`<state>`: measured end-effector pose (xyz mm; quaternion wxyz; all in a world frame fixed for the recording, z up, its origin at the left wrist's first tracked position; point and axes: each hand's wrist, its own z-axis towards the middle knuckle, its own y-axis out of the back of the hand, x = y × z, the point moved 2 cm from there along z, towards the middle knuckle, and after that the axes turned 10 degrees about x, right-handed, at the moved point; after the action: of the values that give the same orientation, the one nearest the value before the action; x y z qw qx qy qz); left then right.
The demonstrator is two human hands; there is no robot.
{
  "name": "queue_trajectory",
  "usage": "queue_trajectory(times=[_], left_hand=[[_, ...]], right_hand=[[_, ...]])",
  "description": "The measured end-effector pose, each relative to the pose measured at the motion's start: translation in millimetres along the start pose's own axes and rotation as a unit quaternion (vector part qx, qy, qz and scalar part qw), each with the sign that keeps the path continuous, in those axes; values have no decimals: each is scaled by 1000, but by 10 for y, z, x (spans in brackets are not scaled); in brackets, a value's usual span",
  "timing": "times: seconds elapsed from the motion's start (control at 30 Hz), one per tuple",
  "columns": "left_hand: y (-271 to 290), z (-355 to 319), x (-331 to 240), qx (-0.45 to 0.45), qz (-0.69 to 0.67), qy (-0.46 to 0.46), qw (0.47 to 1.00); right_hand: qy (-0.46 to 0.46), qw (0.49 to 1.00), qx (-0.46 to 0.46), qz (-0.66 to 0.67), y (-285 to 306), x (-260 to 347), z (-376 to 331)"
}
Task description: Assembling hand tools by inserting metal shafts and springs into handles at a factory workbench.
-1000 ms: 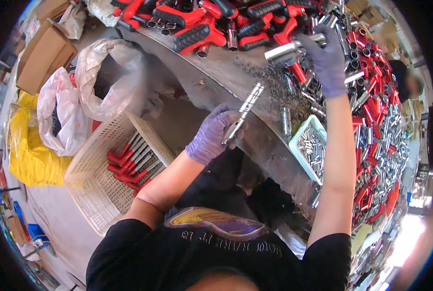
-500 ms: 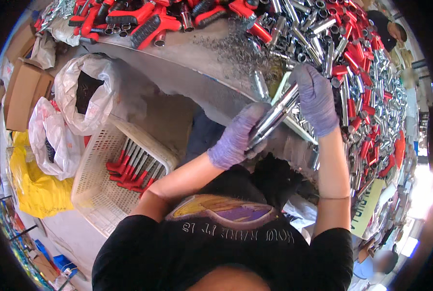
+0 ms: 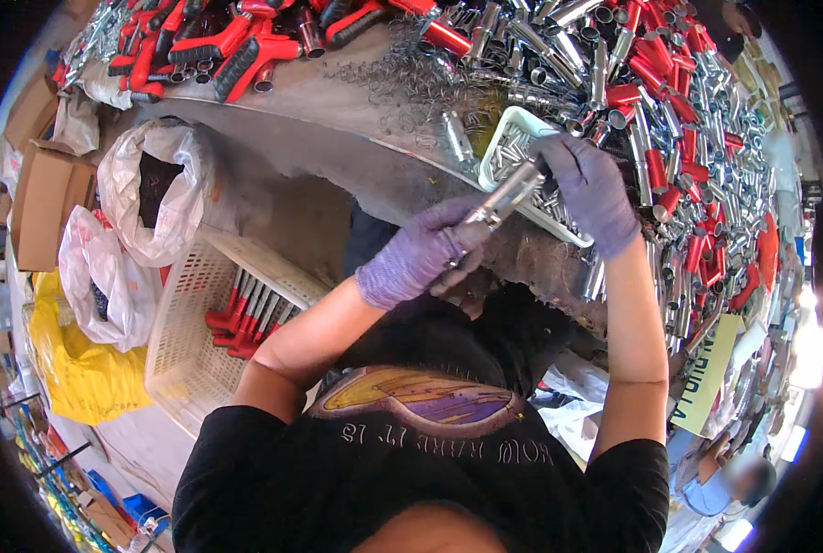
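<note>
Fingers (image 3: 448,241) of the left hand (image 3: 416,258) in a purple glove wrap tight around the low end of a shiny metal tube (image 3: 505,195). Fingers of the right hand (image 3: 591,189), gloved too, pinch the top end of the same tube. It tilts just above a small white tray (image 3: 513,124) full of little metal bits at the edge of the desk (image 3: 337,101). Red handles (image 3: 236,46) and silver tubes (image 3: 688,157) lie piled on the desk. Down on the left sits a white basket (image 3: 190,341) with red-handled tools.
</note>
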<state>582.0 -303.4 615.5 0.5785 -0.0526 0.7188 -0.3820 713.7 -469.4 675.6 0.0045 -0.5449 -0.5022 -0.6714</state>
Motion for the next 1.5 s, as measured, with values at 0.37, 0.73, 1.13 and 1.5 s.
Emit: queue_trajectory(times=[0.37, 0.73, 1.13, 1.5], left_hand=[[101, 5, 116, -115, -21, -18, 993], [127, 15, 132, -94, -14, -26, 995], [139, 37, 174, -73, -7, -51, 996], [-47, 127, 228, -146, 87, -57, 984]], right_hand=[[8, 889, 177, -423, -251, -267, 435], [170, 883, 83, -430, -236, -311, 450], [159, 985, -28, -67, -181, 338, -184], [134, 874, -116, -452, -538, 413, -392]])
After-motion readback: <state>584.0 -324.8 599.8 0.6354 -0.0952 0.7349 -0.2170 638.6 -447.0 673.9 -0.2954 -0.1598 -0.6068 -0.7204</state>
